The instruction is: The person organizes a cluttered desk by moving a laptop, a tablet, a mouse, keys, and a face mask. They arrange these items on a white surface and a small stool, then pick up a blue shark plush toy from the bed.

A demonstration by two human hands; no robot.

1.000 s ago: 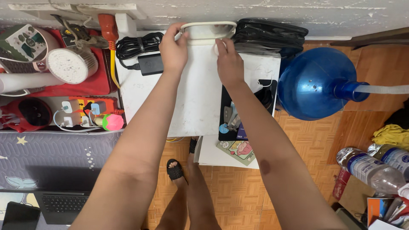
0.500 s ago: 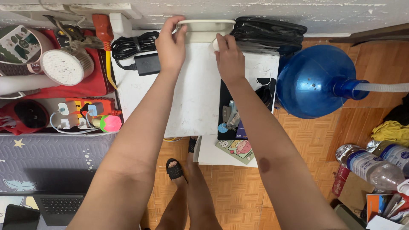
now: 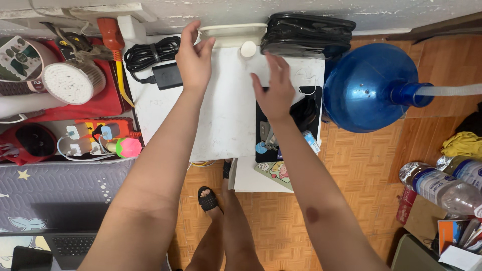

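The left hand [image 3: 193, 60] is touching the left end of a cream tray [image 3: 232, 35] with loosely spread fingers, gripping nothing. The right hand [image 3: 275, 93] is hovering open just short of it. The tray is lying crosswise against the wall, at the far edge of the white table [image 3: 226, 120], nearer the left hand.

One head-worn camera looks steeply down, from close above, onto the white table [image 3: 226, 120] and floor.

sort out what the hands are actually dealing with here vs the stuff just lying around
In hand:
- left hand at the cream oval tray
- right hand open, just below the small white round cap
- white tabletop under both

Lying about:
- black charger and cable
- black pouch
- blue water jug
- plastic bottles
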